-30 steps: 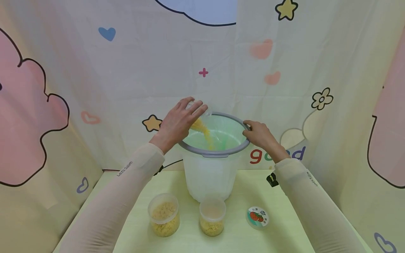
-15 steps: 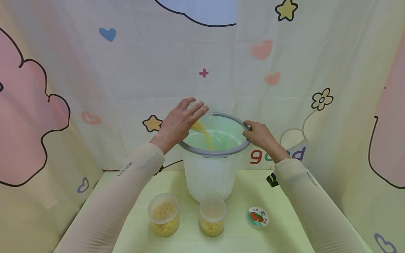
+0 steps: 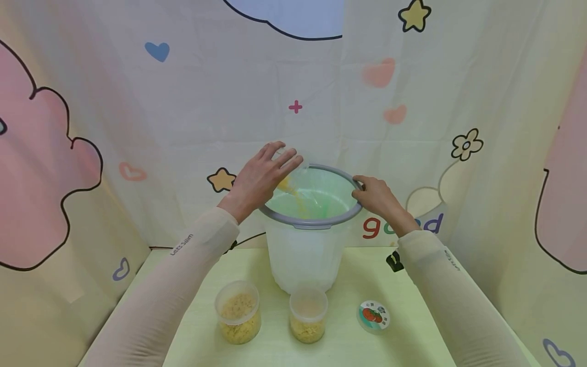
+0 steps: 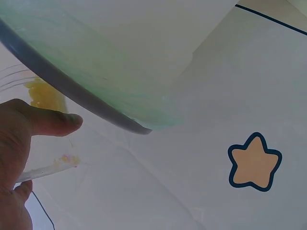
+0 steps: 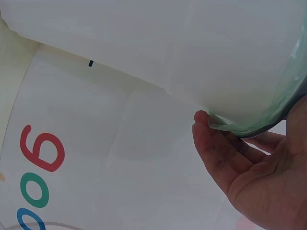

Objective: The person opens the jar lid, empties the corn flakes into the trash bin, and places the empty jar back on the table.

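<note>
A white trash bin (image 3: 302, 255) with a grey rim ring and a thin green liner (image 3: 337, 191) stands at the back of the table. Over its left rim my left hand (image 3: 259, 178) grips a clear plastic tub (image 4: 48, 139), tipped on its side. Yellow crumbly bits (image 3: 288, 184) slide from the tub and fall in a thin stream into the bin. On the opposite side my right hand (image 3: 378, 196) holds the rim, fingers curled at its edge beside the liner, as the right wrist view shows.
Nearer on the table (image 3: 348, 351) stand two clear tubs of yellow crumbs, a wider left tub (image 3: 240, 326) and a narrower middle tub (image 3: 307, 326). A round lid (image 3: 373, 315) with a printed red picture lies to their right. A patterned cloth (image 3: 229, 92) hangs behind the bin.
The stream of yellow bits has thinned, and less of them shows in the tipped tub. My left hand has shifted very slightly right; my right hand stays at the rim.
</note>
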Action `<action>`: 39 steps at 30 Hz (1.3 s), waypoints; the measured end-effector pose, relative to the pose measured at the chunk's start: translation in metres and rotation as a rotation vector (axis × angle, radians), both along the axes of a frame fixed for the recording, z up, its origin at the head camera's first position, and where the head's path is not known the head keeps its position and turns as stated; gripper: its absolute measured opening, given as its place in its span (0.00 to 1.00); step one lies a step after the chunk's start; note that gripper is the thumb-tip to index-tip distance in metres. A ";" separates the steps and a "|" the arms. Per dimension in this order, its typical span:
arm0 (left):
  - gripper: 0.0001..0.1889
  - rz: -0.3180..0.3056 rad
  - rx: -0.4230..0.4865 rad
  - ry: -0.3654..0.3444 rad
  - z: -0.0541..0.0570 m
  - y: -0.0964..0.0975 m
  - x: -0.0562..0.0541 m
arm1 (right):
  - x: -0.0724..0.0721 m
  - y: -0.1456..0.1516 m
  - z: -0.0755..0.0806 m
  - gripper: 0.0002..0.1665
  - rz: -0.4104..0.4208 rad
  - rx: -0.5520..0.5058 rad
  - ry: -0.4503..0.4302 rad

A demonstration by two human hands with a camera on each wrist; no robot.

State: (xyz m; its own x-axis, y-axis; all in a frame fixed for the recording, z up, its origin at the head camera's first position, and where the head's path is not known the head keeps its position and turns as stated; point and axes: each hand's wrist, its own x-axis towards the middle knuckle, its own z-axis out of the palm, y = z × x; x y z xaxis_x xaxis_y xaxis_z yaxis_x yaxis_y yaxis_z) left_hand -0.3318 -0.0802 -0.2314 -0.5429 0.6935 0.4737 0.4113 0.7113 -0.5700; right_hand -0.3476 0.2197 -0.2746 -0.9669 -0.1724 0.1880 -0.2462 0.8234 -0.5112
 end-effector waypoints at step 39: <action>0.53 0.041 -0.235 0.044 0.001 0.007 0.003 | -0.002 0.000 -0.002 0.34 -0.010 0.005 0.003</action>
State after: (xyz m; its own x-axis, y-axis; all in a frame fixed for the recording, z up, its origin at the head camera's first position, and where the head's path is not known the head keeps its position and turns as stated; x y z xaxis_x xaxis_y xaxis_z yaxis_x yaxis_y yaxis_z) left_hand -0.3286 -0.0736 -0.2306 -0.5550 0.7655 0.3254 0.3560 0.5722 -0.7388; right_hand -0.3495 0.2201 -0.2761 -0.9681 -0.1638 0.1897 -0.2394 0.8281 -0.5069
